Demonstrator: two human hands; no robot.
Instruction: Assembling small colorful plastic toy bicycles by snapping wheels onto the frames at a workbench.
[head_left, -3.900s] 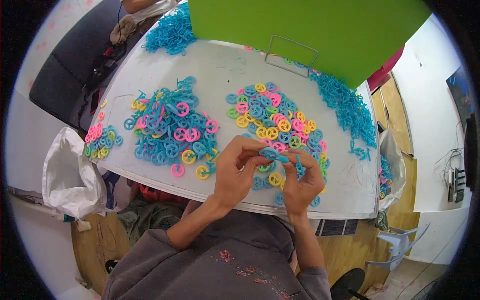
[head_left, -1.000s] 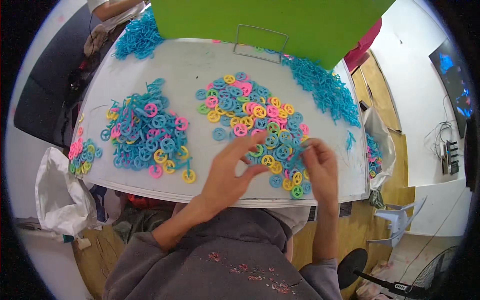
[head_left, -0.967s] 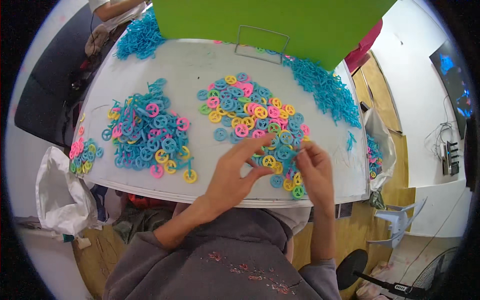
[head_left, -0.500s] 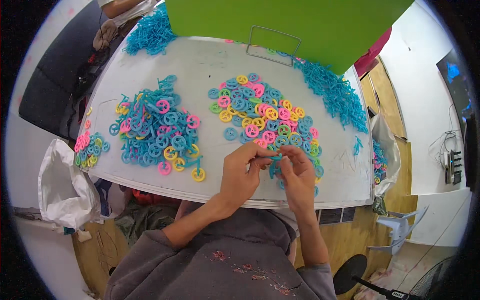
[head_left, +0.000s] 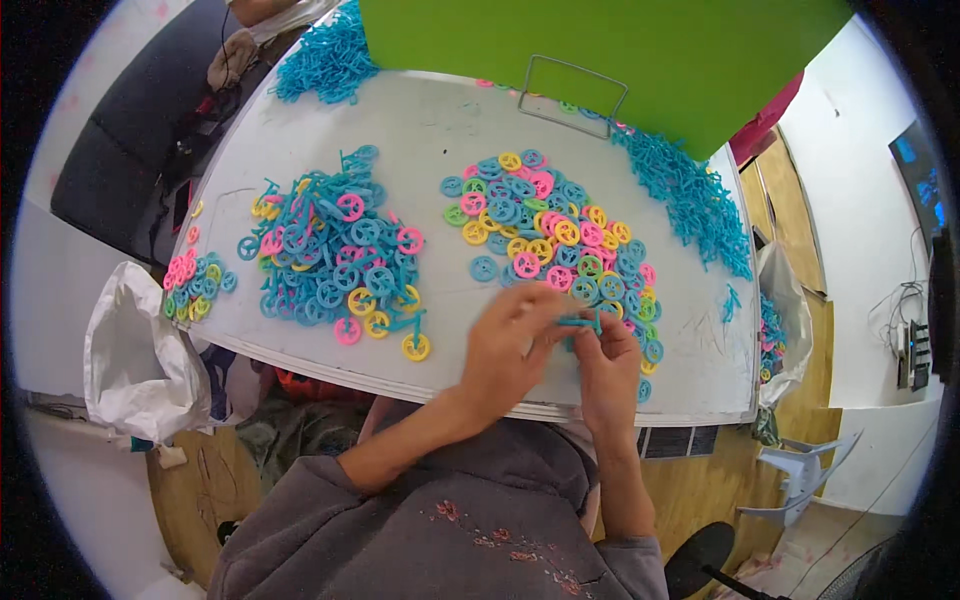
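Note:
My right hand [head_left: 610,375] pinches a small blue plastic stick-like part [head_left: 580,323] between thumb and fingers, just above the near edge of the table. Close against its left end is my left hand [head_left: 512,340], its fingers smeared by motion, so their grip on the part is unclear. Beyond both hands spreads a heap of loose spoked toy wheels [head_left: 565,232] in blue, pink, yellow and green. To the left lies a pile of blue stick parts with wheels on them [head_left: 325,245].
Heaps of plain blue sticks lie at the far left [head_left: 325,62] and far right [head_left: 690,195]. A green board [head_left: 600,60] with a wire handle [head_left: 572,95] closes the back. White sacks hang at the left [head_left: 135,350] and right [head_left: 790,330] table edges. Another person's arm shows top left.
The view has shifted slightly, so the table's contents sit farther right. My left hand's fingers have moved and blurred around the blue part, which stays in my right hand.

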